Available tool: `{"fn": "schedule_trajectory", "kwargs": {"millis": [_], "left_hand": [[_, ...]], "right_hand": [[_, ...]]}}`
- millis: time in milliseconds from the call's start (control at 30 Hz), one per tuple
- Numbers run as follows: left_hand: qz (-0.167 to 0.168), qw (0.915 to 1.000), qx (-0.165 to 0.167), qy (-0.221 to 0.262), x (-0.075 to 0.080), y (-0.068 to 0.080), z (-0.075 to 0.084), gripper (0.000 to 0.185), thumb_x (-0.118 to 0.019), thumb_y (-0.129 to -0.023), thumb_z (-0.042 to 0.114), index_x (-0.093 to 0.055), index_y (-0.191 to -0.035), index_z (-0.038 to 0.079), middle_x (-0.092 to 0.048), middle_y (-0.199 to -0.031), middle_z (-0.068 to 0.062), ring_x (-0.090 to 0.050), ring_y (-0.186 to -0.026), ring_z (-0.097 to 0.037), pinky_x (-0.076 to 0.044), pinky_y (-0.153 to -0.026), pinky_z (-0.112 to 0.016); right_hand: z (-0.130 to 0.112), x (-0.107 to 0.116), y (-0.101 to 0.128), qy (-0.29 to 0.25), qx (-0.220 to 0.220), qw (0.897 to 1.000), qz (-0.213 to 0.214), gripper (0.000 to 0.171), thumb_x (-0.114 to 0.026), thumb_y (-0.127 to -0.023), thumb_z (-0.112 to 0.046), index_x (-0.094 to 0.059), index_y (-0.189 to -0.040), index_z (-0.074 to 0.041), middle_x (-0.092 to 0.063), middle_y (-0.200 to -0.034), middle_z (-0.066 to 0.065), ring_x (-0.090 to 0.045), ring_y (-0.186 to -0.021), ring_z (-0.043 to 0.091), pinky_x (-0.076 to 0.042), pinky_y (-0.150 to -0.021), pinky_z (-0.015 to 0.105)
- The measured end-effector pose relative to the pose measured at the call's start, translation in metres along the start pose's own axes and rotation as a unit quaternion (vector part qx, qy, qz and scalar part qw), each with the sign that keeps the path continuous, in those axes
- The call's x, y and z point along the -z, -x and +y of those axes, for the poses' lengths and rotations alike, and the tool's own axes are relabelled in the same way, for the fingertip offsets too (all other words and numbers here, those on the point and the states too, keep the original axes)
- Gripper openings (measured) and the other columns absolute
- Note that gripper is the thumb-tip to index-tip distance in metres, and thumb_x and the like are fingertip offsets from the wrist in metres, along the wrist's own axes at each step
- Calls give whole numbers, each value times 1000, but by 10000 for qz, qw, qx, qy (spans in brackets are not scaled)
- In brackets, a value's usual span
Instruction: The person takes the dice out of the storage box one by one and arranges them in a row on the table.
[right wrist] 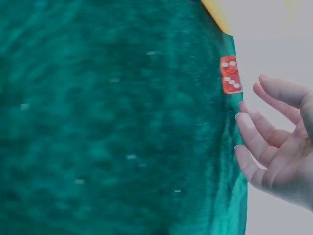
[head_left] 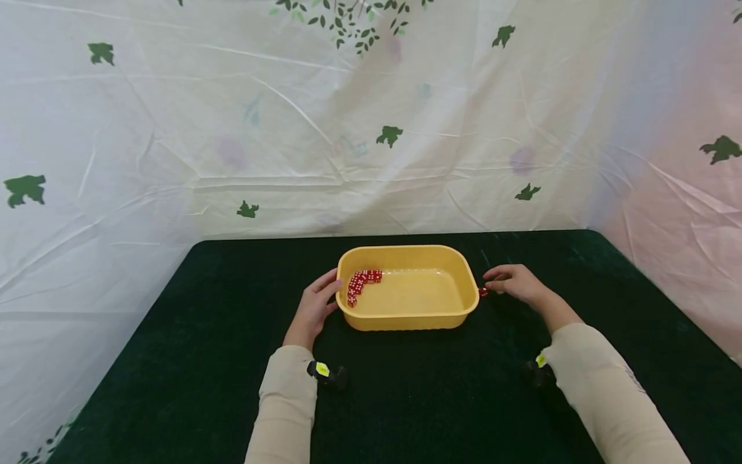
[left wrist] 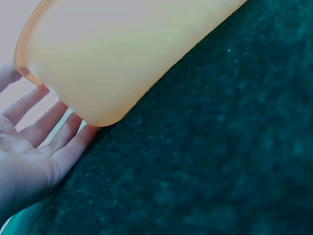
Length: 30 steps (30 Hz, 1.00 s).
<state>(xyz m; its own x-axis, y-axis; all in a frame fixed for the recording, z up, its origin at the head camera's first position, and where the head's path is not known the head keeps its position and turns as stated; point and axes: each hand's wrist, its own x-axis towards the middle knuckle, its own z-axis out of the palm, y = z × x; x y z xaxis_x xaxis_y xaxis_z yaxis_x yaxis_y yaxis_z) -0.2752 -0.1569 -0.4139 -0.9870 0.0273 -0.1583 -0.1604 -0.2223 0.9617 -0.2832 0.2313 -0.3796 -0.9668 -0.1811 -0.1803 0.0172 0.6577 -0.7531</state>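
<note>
A yellow plastic basin [head_left: 429, 319] stands on the dark green table cover. Several red dice with white dots [head_left: 358, 283] lie in its left part, bunched in a curved row. My left hand [head_left: 315, 306] is at the basin's left end; in the left wrist view its fairly straight fingers [left wrist: 73, 144] touch the end wall. Just beyond the opposite end, two red dice [right wrist: 231, 74] sit side by side on the cover. Close to them is my right hand [head_left: 513, 282], fingers slightly bent and spread, with a gap between fingertips and dice in the right wrist view.
The green-covered table [head_left: 203, 361] has its back edge a little beyond the basin. Behind and on both sides hang pale sheets [head_left: 290, 142] with a green leaf print. A small dark device with a yellow tag [head_left: 326, 371] is worn on the left wrist.
</note>
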Motion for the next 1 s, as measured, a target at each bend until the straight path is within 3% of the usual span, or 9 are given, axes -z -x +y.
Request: {"fn": "schedule_trajectory", "kwargs": {"millis": [400,733,1000], "left_hand": [[-53,9999,-97,50,1,1,0,37,-55,-85,20,-50,-121,13,-43,-123,-3,-42,-109,-20,-38,-86,-39],[-61,10000,-36,32,0,2,1,36,-54,-85,20,-50,-120,14,-44,-123,-2,-42,-108,-19,-38,-86,-39],[-83,9999,-60,-3,-1,1,1,37,-54,-85,21,-49,-121,14,-43,-123,-3,-42,-108,-19,-38,-87,-39]], "right_hand": [[-19,12,-5,50,-4,9994,354,42,-51,-87,-25,-45,-118,4,-47,-109,22,-46,-93,34,-37,-84,49],[-44,11,-9,66,93,9982,586,38,-50,-88,-23,-46,-115,2,-48,-108,20,-46,-94,34,-35,-85,50],[-63,7,-19,166,478,9968,616,34,-50,-87,-22,-50,-111,2,-50,-107,21,-49,-91,34,-38,-84,47]]}}
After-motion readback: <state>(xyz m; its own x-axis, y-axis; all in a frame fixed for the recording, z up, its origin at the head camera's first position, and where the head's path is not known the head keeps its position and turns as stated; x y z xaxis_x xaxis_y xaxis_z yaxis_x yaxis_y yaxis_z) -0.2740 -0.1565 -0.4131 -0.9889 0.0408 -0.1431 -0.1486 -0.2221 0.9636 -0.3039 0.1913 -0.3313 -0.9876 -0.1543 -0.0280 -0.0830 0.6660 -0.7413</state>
